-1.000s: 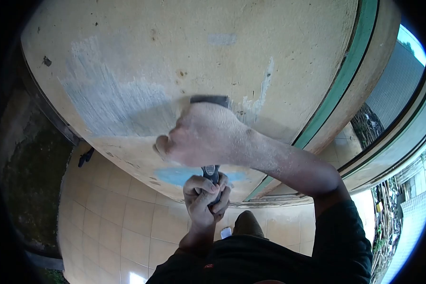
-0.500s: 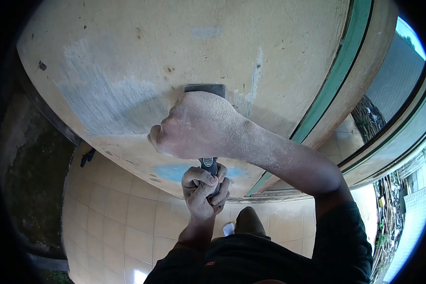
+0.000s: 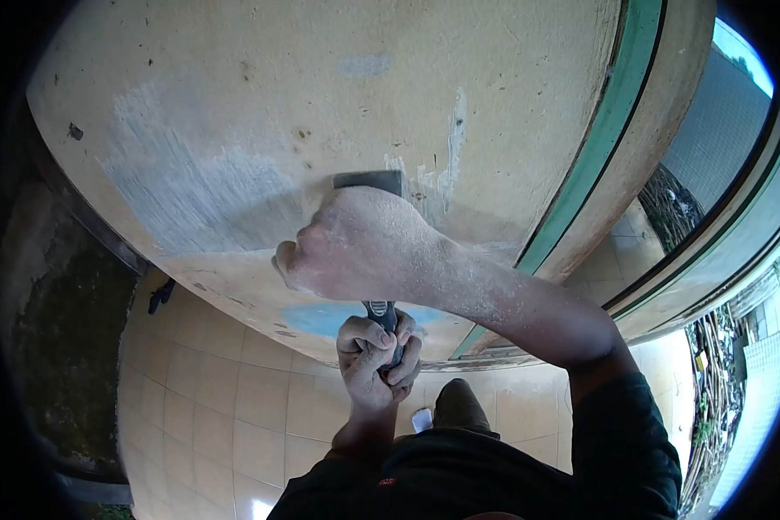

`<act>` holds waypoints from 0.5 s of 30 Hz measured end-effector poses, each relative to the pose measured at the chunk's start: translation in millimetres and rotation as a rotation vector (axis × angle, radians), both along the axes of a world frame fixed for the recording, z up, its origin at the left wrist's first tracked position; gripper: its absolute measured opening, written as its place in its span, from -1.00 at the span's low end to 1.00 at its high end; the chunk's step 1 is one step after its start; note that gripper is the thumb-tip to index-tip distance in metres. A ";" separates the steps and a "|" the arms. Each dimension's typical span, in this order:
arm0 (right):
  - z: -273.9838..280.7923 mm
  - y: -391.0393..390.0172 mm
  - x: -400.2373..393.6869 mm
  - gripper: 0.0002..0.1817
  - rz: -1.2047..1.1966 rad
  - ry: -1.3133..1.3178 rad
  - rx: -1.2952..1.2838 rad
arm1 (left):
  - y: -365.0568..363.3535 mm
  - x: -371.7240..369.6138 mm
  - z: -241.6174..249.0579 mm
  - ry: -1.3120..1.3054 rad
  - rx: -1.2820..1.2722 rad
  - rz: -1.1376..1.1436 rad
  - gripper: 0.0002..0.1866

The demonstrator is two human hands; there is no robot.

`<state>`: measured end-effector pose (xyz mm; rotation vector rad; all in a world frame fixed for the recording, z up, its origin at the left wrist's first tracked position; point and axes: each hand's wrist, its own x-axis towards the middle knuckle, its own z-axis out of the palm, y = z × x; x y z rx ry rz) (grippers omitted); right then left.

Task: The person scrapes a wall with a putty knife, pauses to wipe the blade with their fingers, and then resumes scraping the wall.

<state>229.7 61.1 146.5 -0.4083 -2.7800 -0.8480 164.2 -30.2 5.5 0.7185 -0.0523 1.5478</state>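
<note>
Grips a black-handled, grey-bladed scraper [image 3: 380, 309] in dusty left hand [image 3: 366, 373] and, nearer the blade, right hand [image 3: 360, 247], before a cream, white-streaked wall [image 3: 286, 104].

Tan tiled flr [image 3: 221, 381] below; small dk obj [image 3: 161, 296] on it, L side, can't ID. Dk greenish grnd [image 3: 56, 329] beyond. Green frame [image 3: 604, 130] R, then refl. glass pane [image 3: 712, 130]; stick pile [image 3: 715, 373] far R.

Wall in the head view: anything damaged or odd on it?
Yes: a streaky whitish patch left of the right hand, a dark mark farther left and a light blue patch lower down interrupt the otherwise cream wall.
</note>
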 end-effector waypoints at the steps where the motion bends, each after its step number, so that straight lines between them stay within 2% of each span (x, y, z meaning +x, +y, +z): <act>1: -8.1 -2.3 1.3 -0.78 0.000 -0.008 0.004 | -6.8 1.3 -3.3 -0.032 -0.021 -0.033 -0.95; 4: -15.6 0.3 3.1 -0.77 0.051 0.015 -0.013 | -11.0 1.7 -9.9 0.009 -0.077 0.017 -0.97; 6: -8.7 2.5 2.3 -0.77 0.077 0.133 0.038 | -2.2 -1.2 -7.1 0.030 -0.057 0.049 -0.97; 8: -3.4 9.5 -4.7 -0.76 0.073 0.142 0.087 | 12.8 -5.7 -0.9 0.077 0.020 0.109 -0.96; 10: -4.5 9.8 -5.5 -0.76 0.055 0.154 0.141 | 14.2 -7.1 1.6 0.063 0.016 0.084 -0.95; 12: -8.1 6.2 -4.0 -0.75 0.137 0.292 0.080 | 5.7 -5.9 2.1 0.034 0.016 0.061 -0.95; 15: -25.5 4.2 -6.2 -0.75 0.107 0.142 0.045 | -3.6 -6.9 -12.7 0.016 -0.029 0.059 -0.95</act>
